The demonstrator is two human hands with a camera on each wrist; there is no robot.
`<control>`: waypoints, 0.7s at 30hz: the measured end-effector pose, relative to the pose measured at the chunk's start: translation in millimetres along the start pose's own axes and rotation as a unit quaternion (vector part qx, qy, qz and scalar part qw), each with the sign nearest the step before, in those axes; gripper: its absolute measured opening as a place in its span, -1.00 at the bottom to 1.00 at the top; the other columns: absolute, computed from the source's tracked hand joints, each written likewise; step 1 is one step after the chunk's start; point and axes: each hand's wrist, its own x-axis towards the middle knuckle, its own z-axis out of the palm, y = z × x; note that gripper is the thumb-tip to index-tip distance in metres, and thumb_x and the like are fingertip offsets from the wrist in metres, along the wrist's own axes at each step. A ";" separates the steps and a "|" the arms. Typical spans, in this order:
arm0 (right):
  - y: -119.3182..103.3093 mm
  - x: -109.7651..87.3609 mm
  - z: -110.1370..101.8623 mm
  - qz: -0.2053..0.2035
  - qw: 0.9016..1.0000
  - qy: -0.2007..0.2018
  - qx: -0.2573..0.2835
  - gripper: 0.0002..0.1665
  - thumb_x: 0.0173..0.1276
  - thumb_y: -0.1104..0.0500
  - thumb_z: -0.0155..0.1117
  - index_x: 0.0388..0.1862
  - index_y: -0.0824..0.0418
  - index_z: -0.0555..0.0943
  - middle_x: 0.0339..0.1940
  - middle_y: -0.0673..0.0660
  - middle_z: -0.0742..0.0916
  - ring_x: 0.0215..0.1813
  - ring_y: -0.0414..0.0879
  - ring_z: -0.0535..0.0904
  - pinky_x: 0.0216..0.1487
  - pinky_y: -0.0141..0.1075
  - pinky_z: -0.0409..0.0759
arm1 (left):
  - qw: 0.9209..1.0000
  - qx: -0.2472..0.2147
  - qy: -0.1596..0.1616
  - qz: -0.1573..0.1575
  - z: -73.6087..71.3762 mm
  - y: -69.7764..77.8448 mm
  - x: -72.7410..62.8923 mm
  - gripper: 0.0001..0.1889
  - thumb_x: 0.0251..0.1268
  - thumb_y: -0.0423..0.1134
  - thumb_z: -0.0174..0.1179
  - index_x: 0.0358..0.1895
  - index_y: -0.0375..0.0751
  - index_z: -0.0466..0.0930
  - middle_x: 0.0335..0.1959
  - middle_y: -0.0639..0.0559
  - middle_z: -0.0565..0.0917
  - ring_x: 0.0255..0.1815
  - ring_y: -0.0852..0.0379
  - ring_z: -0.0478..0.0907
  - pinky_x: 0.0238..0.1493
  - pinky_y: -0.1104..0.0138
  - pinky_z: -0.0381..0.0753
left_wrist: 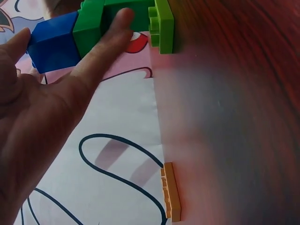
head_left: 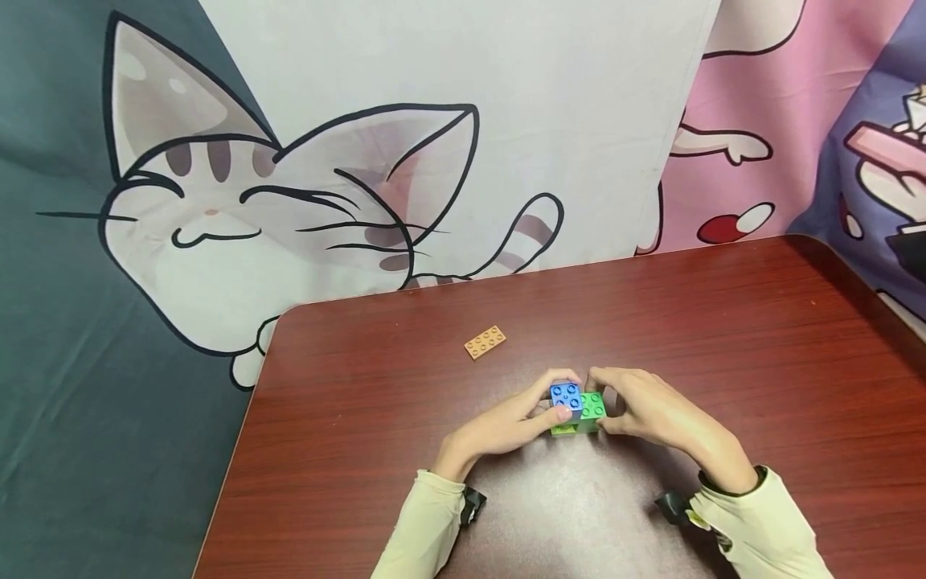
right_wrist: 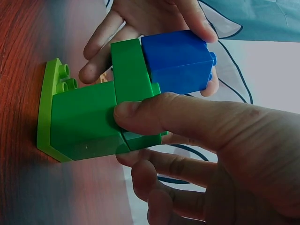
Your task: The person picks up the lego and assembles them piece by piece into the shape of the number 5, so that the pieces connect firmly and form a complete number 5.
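A stack of toy building bricks stands on the table between both hands. Its base is a lime green plate (right_wrist: 45, 112) with studs showing at one end. Green bricks (right_wrist: 84, 124) rise from the plate, and a blue brick (head_left: 566, 394) sits on top, to the left of the upper green brick's bare studs. My left hand (head_left: 510, 422) holds the blue brick between thumb and finger, while its other fingers stretch past the green bricks in the left wrist view. From the right side, my right hand (head_left: 654, 406) pinches the green bricks between thumb and fingers.
A flat orange-tan studded plate (head_left: 485, 342) lies on the reddish-brown table (head_left: 347, 402), beyond the stack and to its left. Behind the table's far edge hangs a cloth (head_left: 579, 80) with cartoon animals. Dark wrist devices (head_left: 473, 505) are strapped by the sleeves.
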 end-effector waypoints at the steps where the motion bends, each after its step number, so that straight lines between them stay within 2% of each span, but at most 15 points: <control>1: 0.2 0.2 0.0 -0.001 1.000 0.000 -0.001 -0.58 -0.13 0.30 0.48 -0.37 -0.05 0.48 -0.50 -0.17 0.52 -0.51 -0.22 0.39 -0.51 -0.36 0.33 | 1.000 0.003 0.002 0.000 -0.4 -0.3 -0.1 -0.60 0.44 -0.02 -0.11 0.28 0.20 0.11 -0.17 0.11 0.51 -0.30 0.02 0.56 -0.28 0.40 0.50; 4: 0.5 0.5 -0.3 -0.004 1.000 -0.001 -0.004 -0.57 -0.14 0.29 0.49 -0.37 -0.06 0.48 -0.50 -0.17 0.53 -0.51 -0.23 0.38 -0.50 -0.36 0.33 | 1.000 0.001 0.000 0.003 -1.0 -1.9 0.2 -0.61 0.44 -0.03 -0.10 0.27 0.21 0.10 -0.18 0.07 0.53 -0.29 0.05 0.56 -0.26 0.39 0.50; 10: 0.9 0.6 -1.2 -0.008 1.000 0.001 -0.005 -0.57 -0.15 0.29 0.48 -0.36 -0.06 0.48 -0.50 -0.18 0.53 -0.50 -0.24 0.37 -0.49 -0.35 0.32 | 0.999 -0.036 -0.004 0.008 -0.6 -2.6 1.1 -0.61 0.44 -0.10 -0.07 0.26 0.17 0.11 -0.22 -0.13 0.60 -0.31 0.00 0.60 -0.31 0.33 0.55; 17: 2.1 -0.3 1.1 -0.020 1.000 0.001 0.006 -0.56 -0.16 0.30 0.49 -0.38 -0.05 0.47 -0.50 -0.20 0.53 -0.51 -0.23 0.39 -0.50 -0.38 0.34 | 1.000 -0.026 0.001 0.004 3.0 -1.7 -0.6 -0.58 0.42 -0.12 -0.03 0.27 0.10 0.14 -0.28 -0.02 0.56 -0.32 0.01 0.60 -0.41 0.39 0.53; 21: 2.0 0.3 0.4 -0.024 1.000 0.004 0.007 -0.56 -0.16 0.31 0.49 -0.38 -0.05 0.47 -0.51 -0.20 0.53 -0.52 -0.23 0.39 -0.50 -0.38 0.35 | 0.999 -0.032 0.001 0.010 2.2 -2.5 0.1 -0.59 0.42 -0.15 -0.02 0.26 0.10 0.14 -0.27 -0.06 0.56 -0.31 -0.01 0.59 -0.38 0.37 0.55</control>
